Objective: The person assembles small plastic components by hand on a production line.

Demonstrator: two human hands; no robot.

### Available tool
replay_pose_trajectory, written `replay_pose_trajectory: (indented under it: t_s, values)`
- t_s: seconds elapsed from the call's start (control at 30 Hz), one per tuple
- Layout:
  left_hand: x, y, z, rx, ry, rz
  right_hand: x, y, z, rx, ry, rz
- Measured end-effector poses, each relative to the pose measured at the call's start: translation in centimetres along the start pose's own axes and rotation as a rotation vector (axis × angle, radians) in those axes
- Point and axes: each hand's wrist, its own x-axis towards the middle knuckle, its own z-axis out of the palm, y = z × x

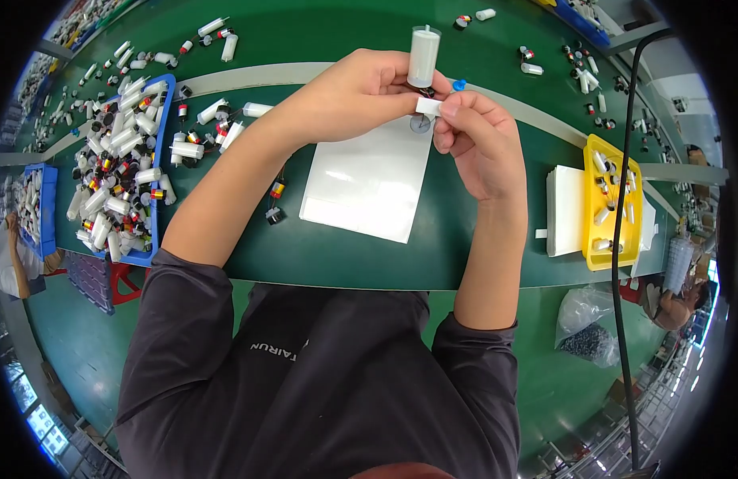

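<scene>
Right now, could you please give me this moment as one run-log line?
left hand: holds white cylinder upright | right hand: pinches small white label at its base | below: white sheet

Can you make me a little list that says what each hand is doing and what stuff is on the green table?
left hand: holds a white cylinder upright
right hand: pinches a small white strip at the cylinder's lower end
under the hands: white sheet on the green table
person's left side: blue tray heaped with white cylinders
person's right side: yellow tray with a few parts, on a white stack
loose parts: scattered across the table
</scene>
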Motion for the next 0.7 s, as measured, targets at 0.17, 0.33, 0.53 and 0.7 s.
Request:
replay_pose_trajectory:
  t_s: [0.17,0.33,0.53,0.7]
  values:
    - [-0.2,0.0,0.2,0.054,-0.033,-0.007,-0.1,0.2,0.4,-0.136,0.104,-0.010]
    - [-0.6,0.8,0.3,0.047,-0.009,-0.046,-0.1,0.6,1.0,-0.146,0.156,-0.070]
    - [-0.3,0.5,0.3,-0.029,0.004,-0.079,-0.4,1.9,1.4,-0.213,0.179,-0.267]
    - [-0.4,1.1,0.7,-0.010,-0.050,-0.031,1.1,2.7,-0.9,0.324,-0.256,0.022]
